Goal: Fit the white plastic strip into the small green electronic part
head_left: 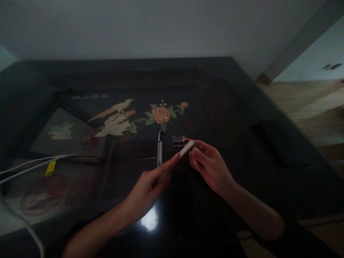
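My left hand (150, 186) grips a thin, pale, flat stick-shaped thing (180, 154) that points up and to the right. My right hand (208, 163) pinches the far tip of that same thing with thumb and fingers. Just beyond the tip, a small block of metal pieces (178, 141) lies on the dark glossy table (220, 104). A slim tool with a dark head (160, 148) rests on the table to the left of the block. The light is dim, so I cannot identify the pale thing for certain.
The table top carries an inlay of birds (115, 120) and a pink flower (161, 114). White cables with a yellow tag (50, 167) enter from the left. A dark flat object (279, 141) lies at the right, near the table edge and wooden floor (314, 107).
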